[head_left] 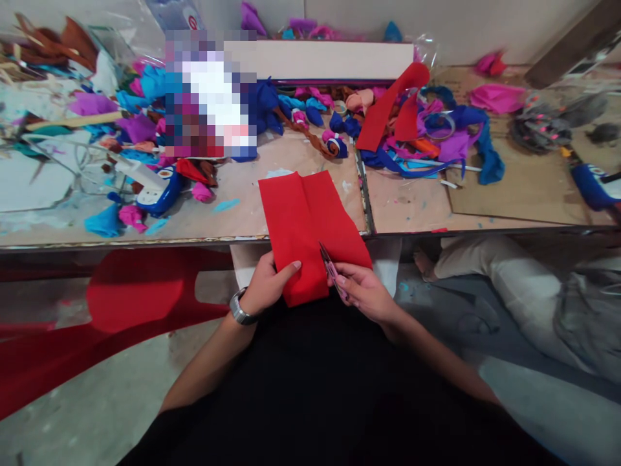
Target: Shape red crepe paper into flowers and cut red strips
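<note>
A folded piece of red crepe-like paper or cloth (295, 226) lies across my lap, its far part resting over the table's front edge. My left hand (266, 285) grips its left side, thumb on top and fingers hidden underneath. In my right hand (366, 291) is a pair of scissors (331, 267) with pinkish handles, the blades pointing up and to the left over the red sheet near its fold. The blades look nearly closed. Whether they pass through the sheet I cannot tell.
The table (310, 152) carries heaps of coloured scraps, a red strip (388, 110), a blue-white power strip (158, 191) and a long white box (325, 59). A cardboard sheet (514, 194) lies right. A red chair (140, 285) stands left; another person's leg (504, 265) is at right.
</note>
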Demonstrator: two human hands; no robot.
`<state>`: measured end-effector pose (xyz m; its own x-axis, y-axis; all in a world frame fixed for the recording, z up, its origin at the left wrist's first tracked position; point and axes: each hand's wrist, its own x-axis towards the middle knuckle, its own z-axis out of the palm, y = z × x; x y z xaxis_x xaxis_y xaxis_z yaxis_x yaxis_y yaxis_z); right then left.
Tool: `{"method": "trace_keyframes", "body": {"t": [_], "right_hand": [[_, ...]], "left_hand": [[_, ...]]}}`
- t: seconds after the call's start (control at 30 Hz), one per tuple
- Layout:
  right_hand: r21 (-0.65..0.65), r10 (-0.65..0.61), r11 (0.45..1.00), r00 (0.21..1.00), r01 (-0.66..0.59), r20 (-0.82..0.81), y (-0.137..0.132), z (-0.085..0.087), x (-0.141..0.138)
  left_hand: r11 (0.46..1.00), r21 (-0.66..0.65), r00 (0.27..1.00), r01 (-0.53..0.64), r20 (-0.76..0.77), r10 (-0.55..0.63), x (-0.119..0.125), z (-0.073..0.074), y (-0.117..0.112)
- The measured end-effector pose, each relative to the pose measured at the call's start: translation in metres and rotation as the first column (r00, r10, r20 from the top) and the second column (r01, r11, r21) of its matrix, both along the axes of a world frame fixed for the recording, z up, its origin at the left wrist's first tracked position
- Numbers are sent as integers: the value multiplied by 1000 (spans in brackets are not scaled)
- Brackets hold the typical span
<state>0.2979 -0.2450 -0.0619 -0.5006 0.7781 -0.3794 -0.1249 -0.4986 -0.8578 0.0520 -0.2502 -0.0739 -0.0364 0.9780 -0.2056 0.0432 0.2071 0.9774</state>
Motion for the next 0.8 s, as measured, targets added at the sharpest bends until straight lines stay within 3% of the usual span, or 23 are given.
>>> {"method": "trace_keyframes", "body": {"t": [0.23, 0.8], "right_hand": [[12, -18, 1000, 999, 19, -50, -3, 19, 5], [-81, -85, 994, 993, 78, -83, -8, 23, 8]], "left_hand": [[997, 76, 998, 11, -68, -6, 1, 5, 0], [986, 166, 986, 36, -166, -8, 6, 15, -4]]}}
